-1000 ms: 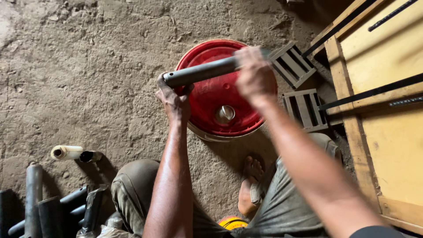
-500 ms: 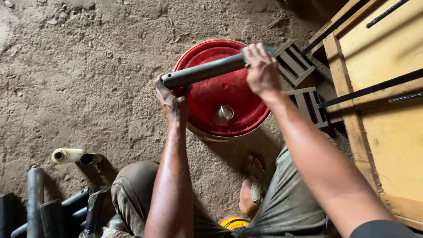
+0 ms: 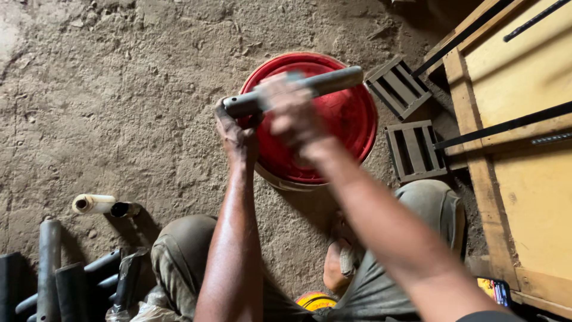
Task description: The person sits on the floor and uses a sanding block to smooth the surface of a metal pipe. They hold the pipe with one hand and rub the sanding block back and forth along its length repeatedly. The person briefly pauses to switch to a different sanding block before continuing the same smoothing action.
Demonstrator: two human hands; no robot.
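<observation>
Grey metal pipe lies level above a red bucket lid, held across it by both hands. The left hand grips the pipe's near end from below, fingers wrapped shut around it. The right hand is closed over the pipe's middle, though motion blur hides how its fingers sit. The lid rests on a pale bucket on the dirt floor, just ahead of the person's bent knees.

Two slatted metal frames lie right of the lid, against a yellow wooden panel crossed by dark bars. At the lower left, several dark pipes lie bunched together, and a short cream-coloured tube rests on the floor near them. A bare foot shows between the legs.
</observation>
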